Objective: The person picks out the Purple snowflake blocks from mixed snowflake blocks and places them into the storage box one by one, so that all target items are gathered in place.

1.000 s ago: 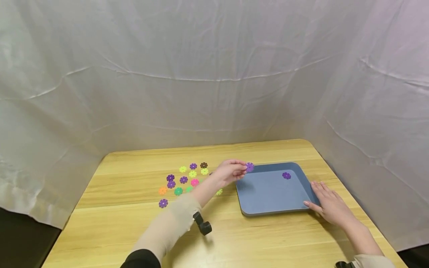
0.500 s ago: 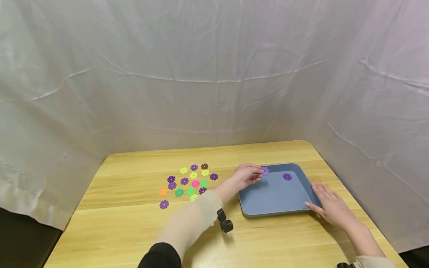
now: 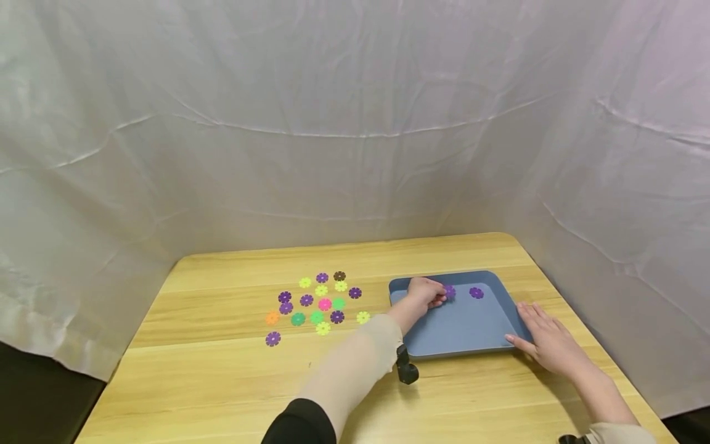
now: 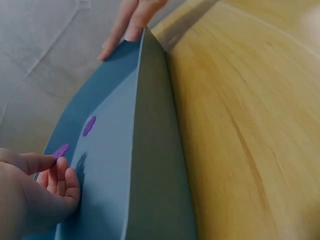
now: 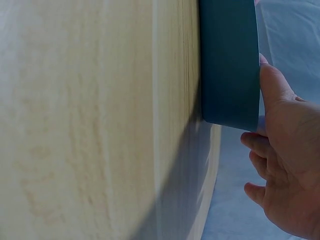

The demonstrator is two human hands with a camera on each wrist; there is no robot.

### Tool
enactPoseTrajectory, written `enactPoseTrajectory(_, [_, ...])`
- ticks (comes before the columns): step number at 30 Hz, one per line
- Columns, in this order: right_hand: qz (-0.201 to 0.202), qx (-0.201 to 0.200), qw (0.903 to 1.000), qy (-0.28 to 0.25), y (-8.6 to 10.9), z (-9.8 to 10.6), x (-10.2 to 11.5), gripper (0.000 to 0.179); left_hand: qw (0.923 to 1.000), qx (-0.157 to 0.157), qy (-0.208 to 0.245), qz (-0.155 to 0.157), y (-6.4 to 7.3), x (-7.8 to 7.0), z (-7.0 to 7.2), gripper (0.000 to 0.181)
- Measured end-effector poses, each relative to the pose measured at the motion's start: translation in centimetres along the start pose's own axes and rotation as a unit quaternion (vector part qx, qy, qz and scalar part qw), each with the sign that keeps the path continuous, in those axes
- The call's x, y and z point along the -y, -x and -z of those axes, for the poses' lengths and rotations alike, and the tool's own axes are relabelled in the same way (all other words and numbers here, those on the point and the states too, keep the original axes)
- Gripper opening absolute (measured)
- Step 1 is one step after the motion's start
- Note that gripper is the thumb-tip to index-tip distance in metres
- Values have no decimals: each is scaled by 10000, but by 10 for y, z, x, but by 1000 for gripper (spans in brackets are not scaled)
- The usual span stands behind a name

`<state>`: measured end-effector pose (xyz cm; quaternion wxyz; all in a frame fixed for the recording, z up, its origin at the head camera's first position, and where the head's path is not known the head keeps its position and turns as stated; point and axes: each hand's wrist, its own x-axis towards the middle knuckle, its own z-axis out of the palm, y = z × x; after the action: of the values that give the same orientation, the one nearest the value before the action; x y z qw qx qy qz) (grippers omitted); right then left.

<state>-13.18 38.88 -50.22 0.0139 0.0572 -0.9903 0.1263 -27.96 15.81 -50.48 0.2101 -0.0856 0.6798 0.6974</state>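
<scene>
In the head view my left hand [image 3: 424, 295] is over the left part of a blue-grey tray [image 3: 460, 352]. Between thumb and fingertips it pinches a purple flower-shaped plastic disc [image 3: 450, 292], seen tilted in the left wrist view as the same purple disc [image 4: 61, 150]. Another purple disc [image 3: 476, 293] lies flat on the tray floor, to the right of the held one. At the tray's right front corner rests my right hand [image 3: 546, 339], fingers extended along the side. The right wrist view has its thumb [image 5: 275, 85] at the rim.
Left of the tray, many flower discs lie scattered on the wooden table [image 3: 222, 370]: a pink disc [image 3: 324, 304], an orange disc [image 3: 272, 318], a brown disc [image 3: 339, 275], several purple, yellow and green ones. A pale curtain [image 3: 355, 123] surrounds the table's back and sides.
My left hand has carried the purple disc rightward from the tray's left rim and lower over its floor. The right hand and tray have stayed in place.
</scene>
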Motion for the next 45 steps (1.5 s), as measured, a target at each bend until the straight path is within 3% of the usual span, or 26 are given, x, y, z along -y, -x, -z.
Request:
enactPoseTrajectory(3, [22,-11,10000,-8,-1,-1,0,85,9989,-248,-393,-21,-2,1,-6,5])
enactPoseTrajectory(9, [47,-37,10000,0,0,-2,-1,85,9923,-303,-1175,-256,0,1,-9,7])
enactPoseTrajectory(12, [42,-48,10000,-22,1,-2,-1,85,9921,-131,-1166,-443,6,0,-6,7])
enactPoseTrajectory(15, [29,-49,10000,-35,2,-1,-1,85,9927,304,-982,-629,15,-4,3,8])
enactPoseTrajectory(19, [-10,8,9999,-117,1,-2,1,85,9871,1067,-901,-790,27,-15,31,21])
enactPoseTrajectory(22, [-57,34,9999,-154,3,-2,2,86,9804,1460,-913,-956,39,-27,55,26])
enactPoseTrajectory(28, [-73,53,9999,-140,2,-2,2,85,9692,1642,-1167,-1415,60,-48,111,30])
enactPoseTrajectory(32, [-53,43,9999,-159,0,-2,0,85,9592,1422,-1600,-1849,70,-50,147,32])
enactPoseTrajectory(37, [-41,16,9999,-153,2,-2,-3,84,9427,749,-2203,-2391,82,-41,184,29])
enactPoseTrajectory(42, [-34,-34,9999,-155,3,-1,-4,84,9389,2,-2432,-2434,84,-22,210,27])
enactPoseTrajectory(45, [-34,-44,9998,-187,3,-1,-3,84,9328,-322,-2704,-2363,79,-7,222,31])
